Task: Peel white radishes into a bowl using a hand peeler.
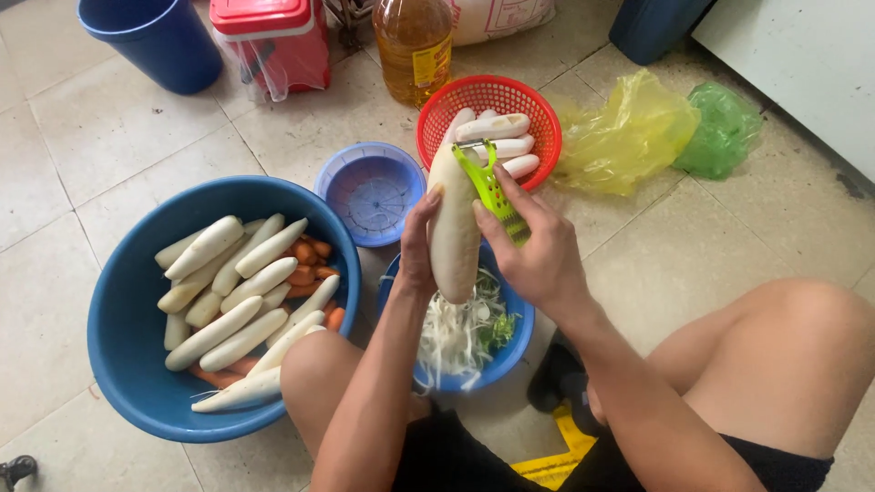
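Covering the whole room is a floor (55, 182) of pale square tiles with dark grout lines, and everything stands directly on it. A white wall or cabinet face (802, 55) runs along the upper right corner. At the top stand a dark blue bucket (155, 41), a red cooler box (271, 41) partly wrapped in clear plastic, and a bottle of amber oil (413, 46). A yellow plastic bag (629, 137) and a green plastic bag (725, 128) lie crumpled side by side on the right.

A large blue basin (123, 337) on the left holds many peeled white radishes (232, 305) lying over orange carrots (310, 260). A small blue strainer (372, 191) sits between that basin and a red basket (529, 100), which holds a few more white radishes. Just below the hands, a small blue bowl (506, 351) is full of white peelings with some green scraps.

The radish in hand (453, 228) is long, fat and smooth, creamy white, held nearly upright above the bowl of peelings. The left hand (417, 251) has its grip closed around the lower part, thumb pressed on the front. The right hand (538, 251) grips a lime-green peeler (488, 182), whose head rests against the upper side of the radish. Bare knees frame the bowl on both sides.
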